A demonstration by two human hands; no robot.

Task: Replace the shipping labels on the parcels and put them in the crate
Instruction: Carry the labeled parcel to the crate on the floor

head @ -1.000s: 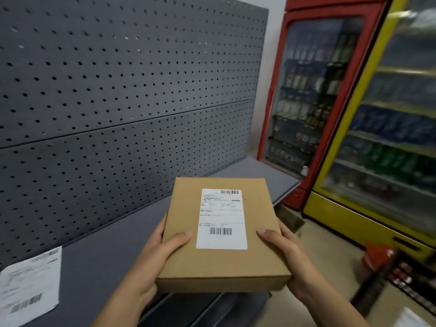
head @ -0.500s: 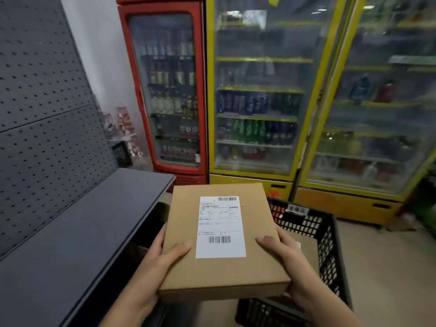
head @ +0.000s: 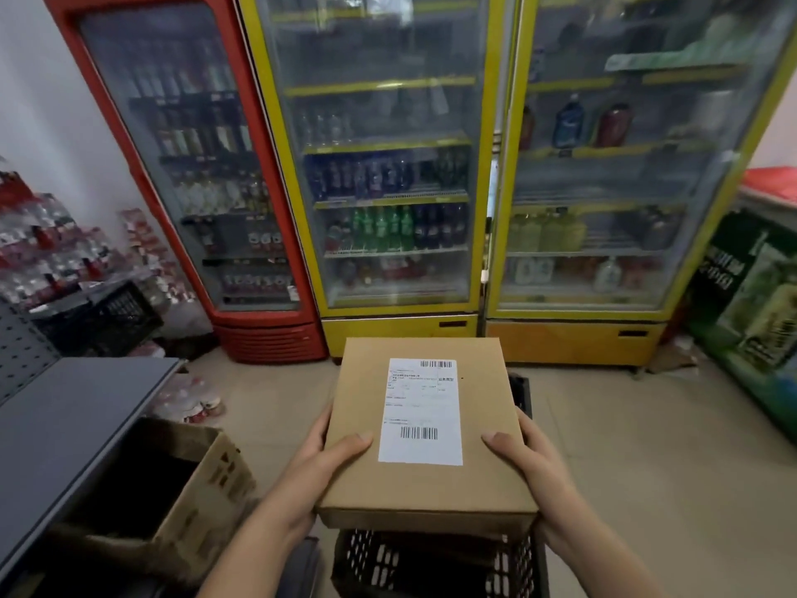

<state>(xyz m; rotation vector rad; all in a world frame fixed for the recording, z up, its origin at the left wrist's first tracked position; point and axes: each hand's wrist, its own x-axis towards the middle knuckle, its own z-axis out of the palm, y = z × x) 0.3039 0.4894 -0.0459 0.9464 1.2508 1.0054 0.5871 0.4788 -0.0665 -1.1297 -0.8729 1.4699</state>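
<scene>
I hold a flat brown cardboard parcel [head: 431, 481] level in both hands, directly above a black plastic crate [head: 379, 563] on the floor. A white shipping label [head: 420, 410] with barcodes is stuck on the parcel's top face. My left hand [head: 321, 457] grips the parcel's left edge with the thumb on top. My right hand [head: 526, 455] grips the right edge the same way. The parcel hides most of the crate's inside; only its near wall and a bit of its far rim show.
A grey shelf [head: 51, 429] with a pegboard back runs along the left. An open cardboard box [head: 194, 481] stands on the floor beside the crate. A red fridge [head: 194, 174] and two yellow fridges [head: 388, 166] line the far wall. Green cartons [head: 750, 312] stand at right.
My view and both hands have swung right, away from the grey shelf. The parcel, held the same way, now hangs over the black crate.
</scene>
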